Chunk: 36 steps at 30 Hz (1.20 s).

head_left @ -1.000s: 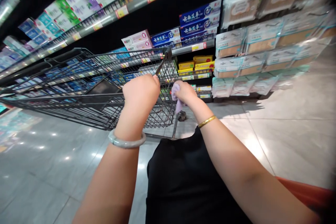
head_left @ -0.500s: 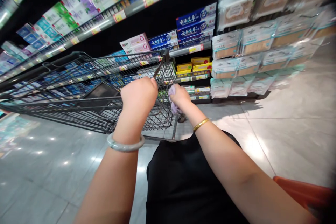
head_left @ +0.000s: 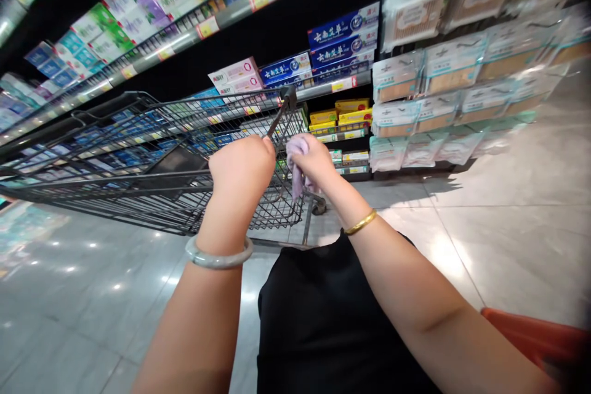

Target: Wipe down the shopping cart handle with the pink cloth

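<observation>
A black wire shopping cart stretches from the left side to the middle of the view. My left hand is closed on the cart's top rim at its near end; the fingers are mostly hidden behind the back of the hand. Just right of it, my right hand grips a crumpled lilac cloth, part of which hangs below the fingers. The cloth is beside the wire end of the cart; whether it touches the wires I cannot tell.
Shelves behind the cart hold toothpaste boxes and yellow boxes. Bagged goods hang in rows at the right. Grey tiles cover the floor. An orange-red object sits at the lower right. A cart wheel shows below the cloth.
My right hand has risen a little and shifted slightly left with the cloth, more of which now shows. My left hand keeps its hold on the cart.
</observation>
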Each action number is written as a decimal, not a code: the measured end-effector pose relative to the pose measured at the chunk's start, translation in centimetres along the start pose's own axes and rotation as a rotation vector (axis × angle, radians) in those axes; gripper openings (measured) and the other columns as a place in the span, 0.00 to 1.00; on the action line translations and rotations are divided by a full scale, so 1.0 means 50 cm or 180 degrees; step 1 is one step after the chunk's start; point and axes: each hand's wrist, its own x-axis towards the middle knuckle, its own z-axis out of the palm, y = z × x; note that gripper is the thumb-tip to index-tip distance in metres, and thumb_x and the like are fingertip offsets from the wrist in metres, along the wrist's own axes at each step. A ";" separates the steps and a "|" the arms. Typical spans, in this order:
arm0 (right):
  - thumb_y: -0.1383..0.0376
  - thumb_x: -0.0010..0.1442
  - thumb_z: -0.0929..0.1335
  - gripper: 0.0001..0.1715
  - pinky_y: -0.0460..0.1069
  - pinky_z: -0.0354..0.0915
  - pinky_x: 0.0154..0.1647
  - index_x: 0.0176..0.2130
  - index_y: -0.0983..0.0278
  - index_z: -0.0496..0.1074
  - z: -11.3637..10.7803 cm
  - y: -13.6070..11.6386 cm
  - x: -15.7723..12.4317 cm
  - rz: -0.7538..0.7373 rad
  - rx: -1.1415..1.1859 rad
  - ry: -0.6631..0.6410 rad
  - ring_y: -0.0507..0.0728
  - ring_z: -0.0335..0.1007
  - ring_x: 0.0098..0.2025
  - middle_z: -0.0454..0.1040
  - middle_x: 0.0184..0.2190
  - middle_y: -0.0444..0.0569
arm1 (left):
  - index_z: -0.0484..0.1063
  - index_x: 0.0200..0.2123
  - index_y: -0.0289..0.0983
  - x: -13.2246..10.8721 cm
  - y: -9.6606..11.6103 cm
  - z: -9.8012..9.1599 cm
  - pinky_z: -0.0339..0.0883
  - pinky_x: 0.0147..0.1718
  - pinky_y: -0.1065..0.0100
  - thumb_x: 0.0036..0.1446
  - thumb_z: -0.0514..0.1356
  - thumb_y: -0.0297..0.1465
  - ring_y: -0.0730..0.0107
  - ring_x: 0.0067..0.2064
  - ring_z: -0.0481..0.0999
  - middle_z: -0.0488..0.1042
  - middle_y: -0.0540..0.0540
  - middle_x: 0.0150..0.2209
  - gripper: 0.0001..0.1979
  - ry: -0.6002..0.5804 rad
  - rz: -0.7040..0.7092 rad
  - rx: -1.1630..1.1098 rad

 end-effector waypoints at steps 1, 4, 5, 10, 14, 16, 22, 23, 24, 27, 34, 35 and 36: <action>0.65 0.54 0.67 0.25 0.53 0.70 0.58 0.52 0.58 0.71 0.000 -0.002 0.003 -0.0167 0.0306 0.0134 0.58 0.76 0.52 0.79 0.51 0.46 | 0.77 0.43 0.33 0.000 0.000 0.001 0.75 0.40 0.51 0.70 0.40 0.37 0.42 0.43 0.82 0.81 0.32 0.38 0.27 0.0011 -0.0003 0.0013; 0.65 0.54 0.66 0.26 0.53 0.70 0.59 0.54 0.58 0.70 0.002 0.000 0.006 -0.0362 0.0627 0.0331 0.57 0.75 0.53 0.78 0.52 0.46 | 0.77 0.43 0.33 0.000 -0.001 0.003 0.75 0.39 0.52 0.70 0.40 0.37 0.42 0.42 0.82 0.81 0.32 0.38 0.27 0.0073 0.0028 0.0065; 0.65 0.53 0.67 0.26 0.55 0.70 0.59 0.53 0.58 0.71 0.004 0.002 0.005 -0.0319 0.0491 0.0298 0.59 0.75 0.52 0.78 0.50 0.47 | 0.77 0.43 0.32 0.000 -0.001 0.004 0.75 0.39 0.53 0.70 0.39 0.37 0.42 0.42 0.82 0.81 0.32 0.38 0.27 0.0090 0.0052 0.0081; 0.63 0.51 0.69 0.21 0.59 0.70 0.57 0.47 0.59 0.73 0.009 -0.013 -0.003 -0.0150 0.0426 0.0267 0.62 0.75 0.48 0.79 0.44 0.48 | 0.77 0.42 0.32 0.000 -0.004 0.005 0.73 0.39 0.56 0.71 0.38 0.37 0.44 0.43 0.82 0.80 0.31 0.37 0.28 0.0063 0.0116 0.0137; 0.66 0.52 0.68 0.21 0.53 0.69 0.57 0.48 0.59 0.71 0.007 -0.040 0.002 -0.0840 0.1330 0.0334 0.57 0.75 0.50 0.78 0.47 0.45 | 0.76 0.45 0.30 -0.003 -0.009 0.003 0.72 0.38 0.56 0.70 0.35 0.32 0.44 0.43 0.81 0.79 0.29 0.41 0.30 0.0046 0.0466 0.0299; 0.66 0.52 0.68 0.22 0.55 0.69 0.59 0.48 0.59 0.71 0.009 -0.037 0.003 -0.0839 0.1158 0.0411 0.58 0.74 0.51 0.78 0.47 0.46 | 0.76 0.46 0.29 -0.006 -0.009 0.005 0.71 0.39 0.56 0.69 0.33 0.31 0.44 0.44 0.81 0.79 0.29 0.42 0.30 0.0039 0.0565 0.0347; 0.66 0.54 0.67 0.22 0.57 0.69 0.57 0.50 0.58 0.70 0.012 -0.047 -0.005 -0.0581 0.0772 0.0642 0.60 0.74 0.50 0.78 0.48 0.47 | 0.76 0.45 0.29 0.008 -0.019 0.006 0.69 0.38 0.57 0.68 0.36 0.31 0.44 0.43 0.80 0.78 0.29 0.42 0.28 -0.0029 0.0631 0.0415; 0.66 0.54 0.67 0.22 0.55 0.69 0.58 0.50 0.57 0.70 0.009 -0.055 -0.005 -0.0804 0.0849 0.0675 0.59 0.74 0.51 0.77 0.49 0.46 | 0.76 0.46 0.30 0.016 -0.027 0.004 0.69 0.38 0.57 0.66 0.37 0.29 0.45 0.43 0.79 0.78 0.30 0.42 0.27 -0.0145 0.0781 0.0415; 0.67 0.54 0.67 0.23 0.54 0.68 0.59 0.50 0.57 0.69 0.005 -0.063 -0.005 -0.1024 0.0877 0.0711 0.58 0.73 0.53 0.77 0.50 0.46 | 0.76 0.45 0.30 0.025 -0.038 0.002 0.68 0.38 0.58 0.65 0.39 0.29 0.46 0.44 0.79 0.79 0.31 0.42 0.26 -0.0286 0.0909 0.0342; 0.68 0.53 0.67 0.23 0.56 0.66 0.62 0.50 0.58 0.70 0.000 -0.069 -0.004 -0.1175 0.0639 0.0722 0.59 0.71 0.55 0.76 0.51 0.47 | 0.77 0.38 0.34 0.051 -0.077 -0.002 0.67 0.37 0.62 0.65 0.39 0.34 0.54 0.40 0.77 0.79 0.36 0.38 0.26 -0.0791 0.0733 -0.0419; 0.67 0.53 0.66 0.22 0.54 0.68 0.59 0.50 0.58 0.70 0.008 -0.078 -0.010 -0.1244 0.0844 0.0595 0.58 0.73 0.52 0.77 0.49 0.46 | 0.78 0.32 0.36 0.045 -0.116 0.016 0.67 0.39 0.60 0.66 0.36 0.45 0.48 0.44 0.77 0.80 0.33 0.39 0.33 -0.0705 0.0016 -0.0259; 0.68 0.53 0.66 0.23 0.53 0.67 0.60 0.50 0.58 0.70 0.008 -0.081 -0.011 -0.1398 0.0879 0.0607 0.57 0.72 0.54 0.76 0.50 0.45 | 0.78 0.34 0.36 0.042 -0.114 0.018 0.67 0.40 0.59 0.66 0.36 0.45 0.46 0.46 0.78 0.80 0.33 0.40 0.33 -0.0684 -0.0009 -0.0262; 0.68 0.53 0.66 0.23 0.53 0.67 0.61 0.50 0.58 0.70 0.008 -0.080 -0.010 -0.1446 0.0855 0.0619 0.57 0.71 0.54 0.76 0.50 0.45 | 0.78 0.35 0.36 0.040 -0.112 0.020 0.68 0.41 0.58 0.66 0.37 0.44 0.45 0.47 0.78 0.80 0.32 0.41 0.33 -0.0667 -0.0036 -0.0265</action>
